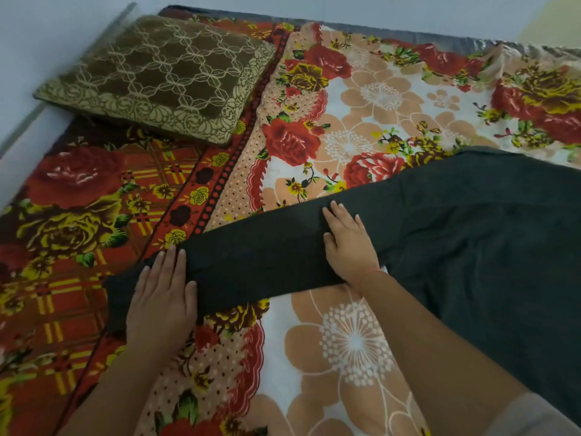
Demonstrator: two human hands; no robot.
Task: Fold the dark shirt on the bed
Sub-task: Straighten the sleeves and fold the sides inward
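The dark shirt (471,234) lies spread over the right side of the bed. One long sleeve (257,262) stretches out to the left across the floral blanket. My left hand (162,297) rests flat, fingers apart, on the sleeve's cuff end. My right hand (347,243) presses flat on the sleeve nearer the shirt's body, a thin red thread around its wrist. Neither hand grips the cloth. The shirt's right part runs out of view.
A brown patterned pillow (157,77) lies at the far left of the bed. Floral blankets (361,105) cover the mattress. The pale wall (31,42) borders the bed at left and behind.
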